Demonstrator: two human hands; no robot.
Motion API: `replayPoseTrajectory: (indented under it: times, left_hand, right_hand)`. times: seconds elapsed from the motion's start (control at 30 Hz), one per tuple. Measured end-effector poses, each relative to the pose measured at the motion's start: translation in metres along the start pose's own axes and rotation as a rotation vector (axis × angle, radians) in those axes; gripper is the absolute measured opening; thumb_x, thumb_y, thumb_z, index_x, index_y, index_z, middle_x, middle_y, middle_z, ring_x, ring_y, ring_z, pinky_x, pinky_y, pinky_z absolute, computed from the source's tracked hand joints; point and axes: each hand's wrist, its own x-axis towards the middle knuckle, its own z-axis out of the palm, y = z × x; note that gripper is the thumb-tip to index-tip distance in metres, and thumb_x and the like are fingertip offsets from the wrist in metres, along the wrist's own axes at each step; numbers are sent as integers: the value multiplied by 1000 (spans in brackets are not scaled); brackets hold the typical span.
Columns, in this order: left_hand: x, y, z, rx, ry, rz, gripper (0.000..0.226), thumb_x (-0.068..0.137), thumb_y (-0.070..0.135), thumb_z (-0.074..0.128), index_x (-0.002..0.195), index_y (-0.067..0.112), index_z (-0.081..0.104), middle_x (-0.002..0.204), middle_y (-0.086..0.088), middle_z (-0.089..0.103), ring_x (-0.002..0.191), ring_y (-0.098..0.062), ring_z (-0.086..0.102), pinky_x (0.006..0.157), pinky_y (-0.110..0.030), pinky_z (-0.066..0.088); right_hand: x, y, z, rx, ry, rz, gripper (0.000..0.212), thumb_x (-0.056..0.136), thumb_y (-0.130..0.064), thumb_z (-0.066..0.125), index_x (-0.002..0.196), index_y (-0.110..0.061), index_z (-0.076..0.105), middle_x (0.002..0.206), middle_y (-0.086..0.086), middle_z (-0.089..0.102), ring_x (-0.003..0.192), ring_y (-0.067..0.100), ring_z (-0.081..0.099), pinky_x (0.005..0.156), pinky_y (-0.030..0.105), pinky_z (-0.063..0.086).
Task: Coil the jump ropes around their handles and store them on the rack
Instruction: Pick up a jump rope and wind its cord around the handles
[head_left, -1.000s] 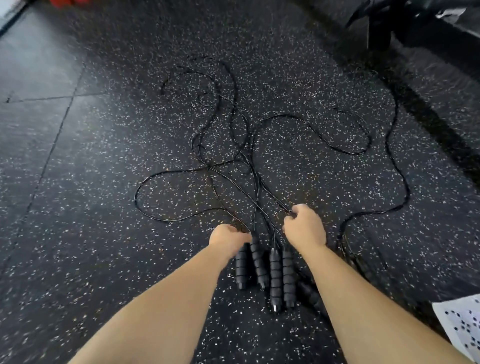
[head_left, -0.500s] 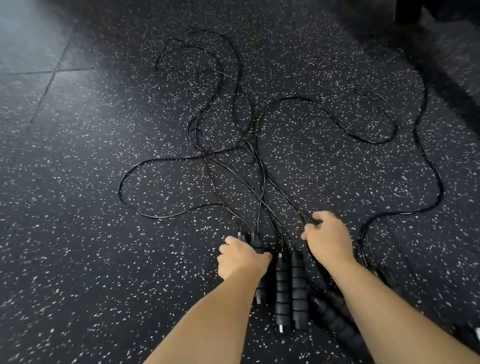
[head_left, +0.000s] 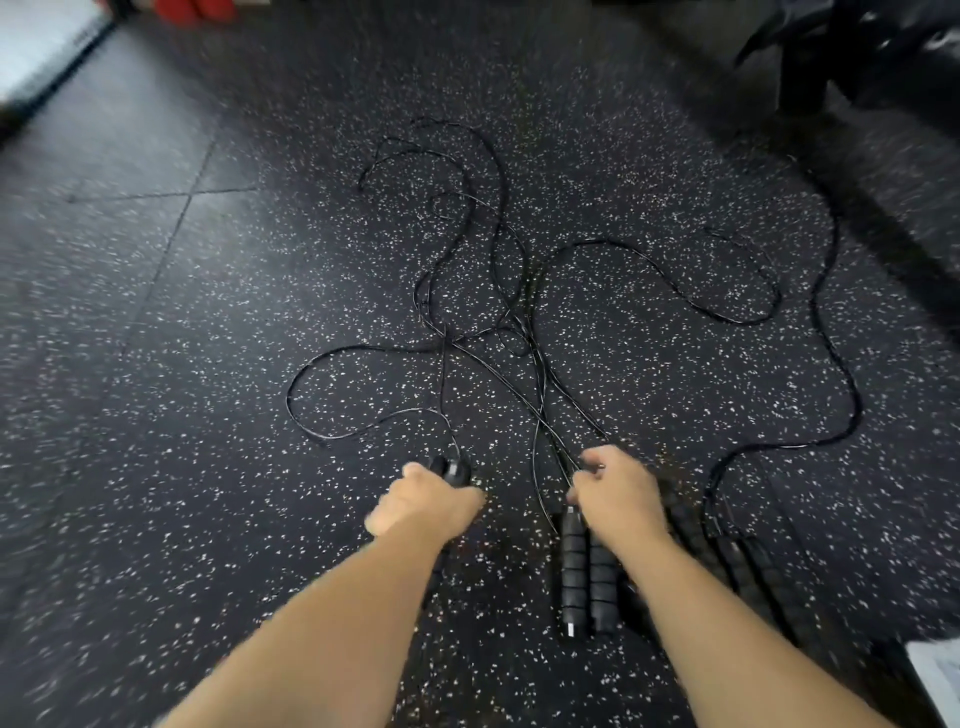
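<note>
Left hand (head_left: 423, 501) grips jump rope handle (head_left: 451, 470), its top poking past the fingers; right hand (head_left: 618, 493) pinches tangled black cords (head_left: 540, 415) just above paired foam handles (head_left: 587, 571) on speckled floor (head_left: 208, 415).

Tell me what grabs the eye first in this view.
A tangle of thin black jump rope cords sprawls in loops across the speckled rubber floor at centre. In front of it, the left hand grips a pair of black handles, while the right hand pinches cords above two ribbed foam handles lying side by side.
</note>
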Motion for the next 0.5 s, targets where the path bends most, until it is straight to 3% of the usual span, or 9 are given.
replayPoseTrajectory:
  times: [0.1, 0.23, 0.4, 0.5]
  left_hand:
    - [-30, -10, -45, -3, 3, 40, 64, 69, 54, 56, 117, 15, 39, 101, -2, 60, 93, -24, 61, 92, -39, 50]
    - [-85, -18, -90, 65, 95, 163, 61, 66, 43, 53, 119, 14, 49, 101, 0, 63, 92, -23, 62, 89, -37, 51]
    - [-157, -42, -125, 394, 259, 326, 50, 76, 47, 52, 117, 20, 52, 107, -4, 58, 100, -28, 59, 93, -43, 47]
    - [-195, -63, -143, 673, 384, 463, 53, 78, 45, 57, 125, 24, 49, 118, -6, 54, 114, -29, 52, 98, -49, 38]
  right_hand:
    - [-47, -24, -1, -4, -88, -60, 34, 92, -24, 50, 125, -25, 55, 107, -4, 68, 94, 15, 62, 76, 31, 50]
    - [-104, -58, -18, 51, -83, -119, 35, 91, -23, 48, 125, -23, 56, 114, -1, 65, 102, 21, 60, 86, 37, 51]
    - [-179, -84, -38, 49, -29, -208, 37, 94, -21, 48, 131, -21, 51, 122, 3, 62, 108, 24, 58, 84, 34, 49]
    - [-219, -93, -46, -41, 47, -276, 52, 94, -24, 52, 143, -19, 34, 136, 6, 49, 124, 26, 44, 91, 37, 43]
